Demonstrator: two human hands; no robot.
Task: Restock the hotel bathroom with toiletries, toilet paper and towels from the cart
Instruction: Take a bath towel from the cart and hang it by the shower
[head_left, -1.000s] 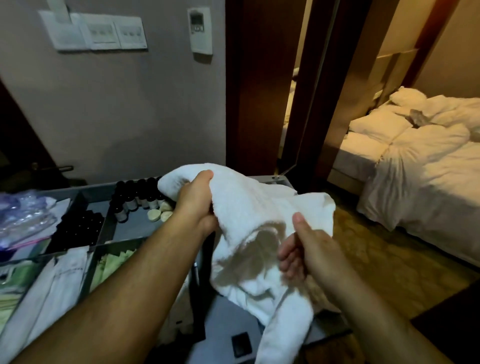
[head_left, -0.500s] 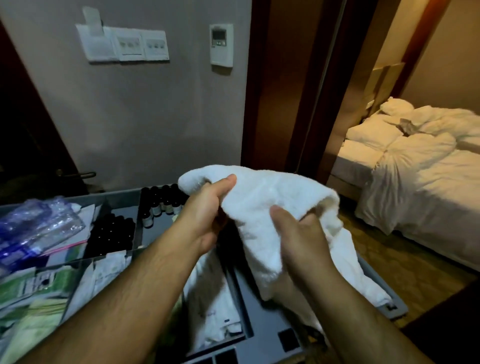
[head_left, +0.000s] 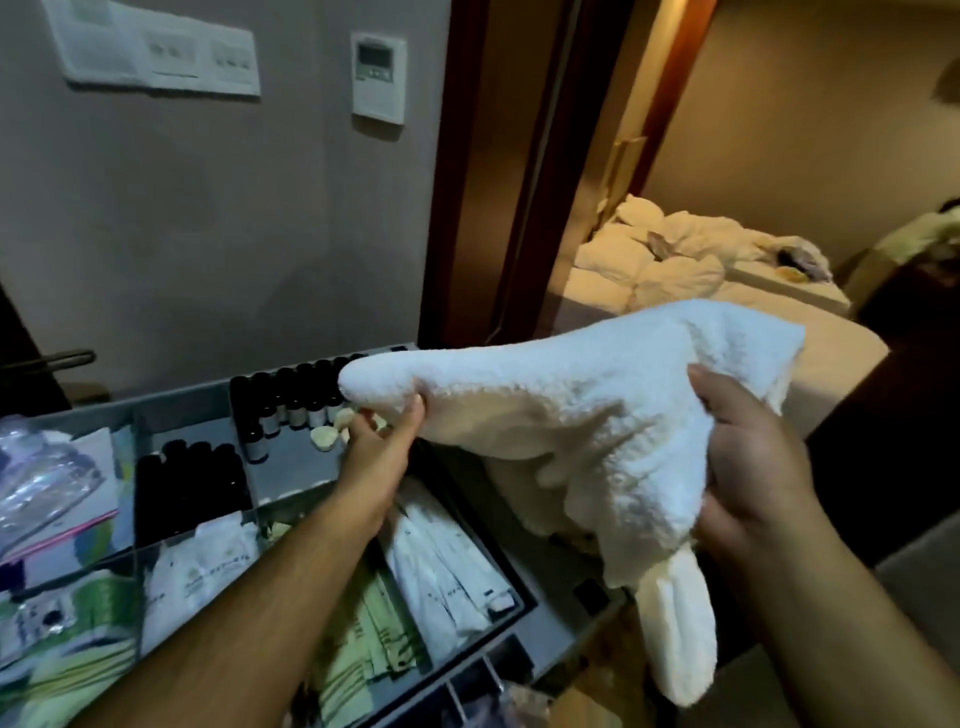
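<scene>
A white terry towel (head_left: 571, 426) is stretched in the air above the right side of the grey cart tray (head_left: 545, 623). My left hand (head_left: 384, 436) pinches its left end, thumb on the underside. My right hand (head_left: 748, 467) grips the bunched right part, and a loose end hangs down below it. The tray's compartments hold small dark toiletry bottles (head_left: 291, 395), pale round soaps (head_left: 327, 436), white sachets (head_left: 447, 566) and green packets (head_left: 363, 670).
Clear plastic bags (head_left: 47, 483) lie at the tray's left. A grey wall with a switch panel (head_left: 156, 57) and a thermostat (head_left: 378, 78) stands behind the cart. At right a dark wooden door frame (head_left: 519, 171) opens onto an unmade bed (head_left: 675, 260).
My hands have moved apart and pulled the towel out lengthwise; my right hand has shifted right. The view has swung right, and more of the cart tray shows.
</scene>
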